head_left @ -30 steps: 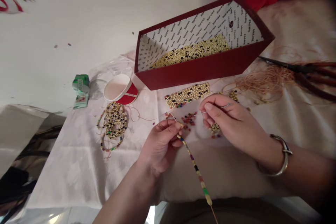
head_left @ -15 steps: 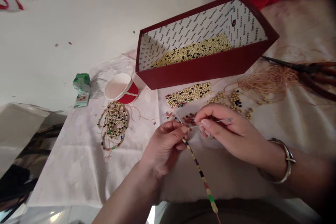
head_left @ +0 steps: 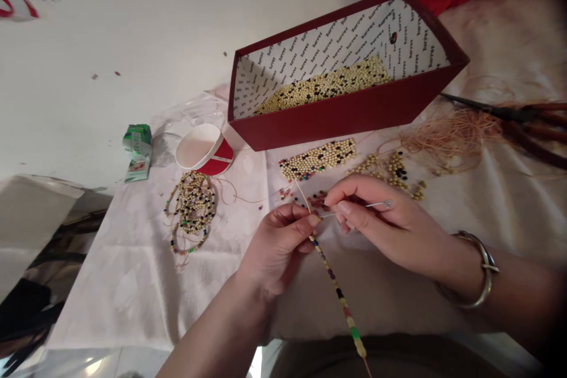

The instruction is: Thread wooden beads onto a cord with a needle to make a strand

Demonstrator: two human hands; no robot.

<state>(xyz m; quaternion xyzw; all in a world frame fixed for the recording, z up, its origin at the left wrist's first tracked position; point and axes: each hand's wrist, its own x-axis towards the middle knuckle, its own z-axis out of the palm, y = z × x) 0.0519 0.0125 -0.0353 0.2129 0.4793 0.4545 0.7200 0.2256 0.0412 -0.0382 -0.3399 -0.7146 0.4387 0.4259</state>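
My left hand (head_left: 283,239) pinches the upper end of a beaded string (head_left: 340,294), whose yellow, black, green and other coloured beads hang down toward my lap. A short length of pale thread sticks up past its fingertips. Between thumb and fingers, my right hand (head_left: 376,221) holds a thin metal needle (head_left: 378,205) with a small loop at its right end. The needle's other end reaches my left fingertips; its exact contact there is hidden. Behind both hands lie loose red beads (head_left: 316,199) and a flat patch of pale and black beads (head_left: 319,158).
A dark red box (head_left: 341,115) of pale and black beads stands behind. To the left are a red-and-white paper cup (head_left: 217,156), a pile of beaded strings (head_left: 192,207) and a green packet (head_left: 137,150). Rightward lie tangled thread (head_left: 456,136) and pliers (head_left: 522,124).
Both hands have stayed nearly in place. The right hand and needle have shifted very slightly; the thread above my left fingertips looks straighter.
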